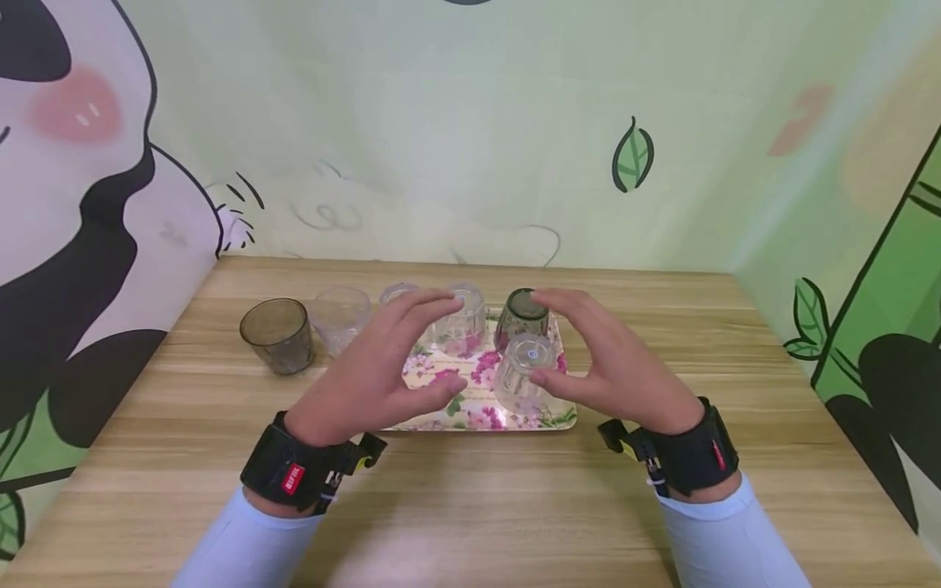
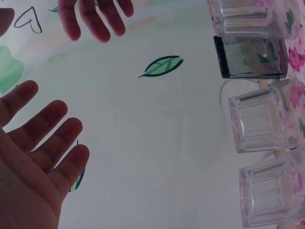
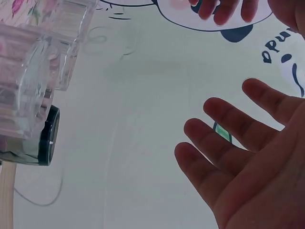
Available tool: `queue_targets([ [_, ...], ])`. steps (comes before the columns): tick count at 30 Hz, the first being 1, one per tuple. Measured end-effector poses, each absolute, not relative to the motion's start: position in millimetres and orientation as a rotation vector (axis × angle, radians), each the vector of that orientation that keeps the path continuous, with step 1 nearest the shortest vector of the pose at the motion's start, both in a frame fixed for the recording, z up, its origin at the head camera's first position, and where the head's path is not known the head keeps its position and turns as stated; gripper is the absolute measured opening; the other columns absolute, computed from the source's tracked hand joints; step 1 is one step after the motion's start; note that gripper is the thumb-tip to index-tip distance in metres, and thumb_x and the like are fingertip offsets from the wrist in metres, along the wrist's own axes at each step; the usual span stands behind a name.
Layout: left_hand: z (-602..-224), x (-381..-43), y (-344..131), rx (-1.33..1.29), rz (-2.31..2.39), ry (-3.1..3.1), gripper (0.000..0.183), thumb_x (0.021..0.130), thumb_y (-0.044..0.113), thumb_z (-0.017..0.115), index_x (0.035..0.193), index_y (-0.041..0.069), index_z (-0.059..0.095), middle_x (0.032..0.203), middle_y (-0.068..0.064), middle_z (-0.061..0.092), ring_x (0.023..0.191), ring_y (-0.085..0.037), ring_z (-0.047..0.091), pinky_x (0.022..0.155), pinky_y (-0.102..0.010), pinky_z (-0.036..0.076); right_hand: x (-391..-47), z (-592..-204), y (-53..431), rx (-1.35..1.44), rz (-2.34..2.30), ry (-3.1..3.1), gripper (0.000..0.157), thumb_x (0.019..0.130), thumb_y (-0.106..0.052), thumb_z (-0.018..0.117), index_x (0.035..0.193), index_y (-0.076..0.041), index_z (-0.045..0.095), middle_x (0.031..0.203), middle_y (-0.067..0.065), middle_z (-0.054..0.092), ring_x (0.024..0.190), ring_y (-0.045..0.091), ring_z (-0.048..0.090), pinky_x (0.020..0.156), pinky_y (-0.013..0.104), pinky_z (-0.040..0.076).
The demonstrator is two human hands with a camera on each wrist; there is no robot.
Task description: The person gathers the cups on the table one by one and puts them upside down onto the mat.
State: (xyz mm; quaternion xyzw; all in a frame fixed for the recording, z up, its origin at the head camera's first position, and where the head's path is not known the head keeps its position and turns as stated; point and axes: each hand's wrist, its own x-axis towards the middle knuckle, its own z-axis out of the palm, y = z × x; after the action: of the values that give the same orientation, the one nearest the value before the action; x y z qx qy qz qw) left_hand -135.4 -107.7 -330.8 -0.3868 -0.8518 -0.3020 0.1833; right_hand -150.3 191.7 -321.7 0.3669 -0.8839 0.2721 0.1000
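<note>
My left hand [image 1: 360, 376] hovers over the left side of a floral tray [image 1: 470, 400], thumb and fingers spread, holding nothing. Across from it is my right hand [image 1: 617, 359], also empty, its fingers and thumb overlapping a dark glass [image 1: 518, 322] and a clear glass [image 1: 524, 380] in the head view. Both of those glasses stand upside down on the tray. Left of them is another upturned clear glass [image 1: 461, 327]. One more clear glass [image 1: 399, 291] is mostly hidden behind my left hand. In the wrist views, the left palm [image 2: 28, 176] and right palm [image 3: 262, 167] show loosely spread fingers.
A smoky brown glass [image 1: 283, 339] stands upright on the wooden table [image 1: 485, 506], left of the tray. Beside it is an upright clear glass [image 1: 338, 314], partly covered by my left hand. A wall printed with pandas and leaves [image 1: 441, 147] rises behind the table.
</note>
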Motion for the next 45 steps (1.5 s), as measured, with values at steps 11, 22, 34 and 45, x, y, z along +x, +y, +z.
queue_targets([
  [11, -332.1, -135.6, -104.5, -1.122, -0.849, -2.384, 0.083, 0.080, 0.037, 0.078, 0.150, 0.010, 0.042, 0.150, -0.017, 0.050, 0.139, -0.030, 0.044, 0.113, -0.057, 0.046, -147.9, -321.6, 188.8, 1.216, 0.837, -2.505, 0.090, 0.079, -0.028, 0.084, 0.153, -0.014, 0.036, 0.151, 0.016, 0.051, 0.139, 0.028, 0.047, 0.114, 0.058, 0.047],
  [22, -330.4, -132.5, -101.2, -1.137, -0.819, -2.397, 0.078, 0.081, 0.040, 0.077, 0.147, 0.011, 0.047, 0.148, -0.015, 0.052, 0.137, -0.028, 0.048, 0.112, -0.055, 0.049, -146.3, -323.0, 190.3, 1.203, 0.887, -2.514, 0.088, 0.079, -0.027, 0.083, 0.153, -0.016, 0.037, 0.150, 0.013, 0.052, 0.138, 0.027, 0.047, 0.113, 0.059, 0.047],
  [34, -331.8, -133.3, -104.4, -1.112, -0.831, -2.390, 0.076, 0.081, 0.037, 0.077, 0.147, 0.011, 0.047, 0.146, -0.017, 0.054, 0.136, -0.031, 0.049, 0.109, -0.058, 0.050, -148.8, -323.9, 188.8, 1.192, 0.887, -2.525, 0.085, 0.081, -0.029, 0.081, 0.153, -0.019, 0.037, 0.149, 0.012, 0.053, 0.137, 0.026, 0.049, 0.112, 0.060, 0.048],
  [45, -323.2, -126.8, -103.2, -1.126, -0.786, -2.320, 0.070, 0.084, 0.031, 0.075, 0.144, 0.008, 0.049, 0.142, -0.019, 0.058, 0.133, -0.032, 0.051, 0.108, -0.057, 0.050, -148.8, -323.3, 189.4, 1.205, 0.885, -2.518, 0.080, 0.084, -0.027, 0.080, 0.152, -0.019, 0.039, 0.148, 0.011, 0.054, 0.136, 0.025, 0.050, 0.111, 0.058, 0.049],
])
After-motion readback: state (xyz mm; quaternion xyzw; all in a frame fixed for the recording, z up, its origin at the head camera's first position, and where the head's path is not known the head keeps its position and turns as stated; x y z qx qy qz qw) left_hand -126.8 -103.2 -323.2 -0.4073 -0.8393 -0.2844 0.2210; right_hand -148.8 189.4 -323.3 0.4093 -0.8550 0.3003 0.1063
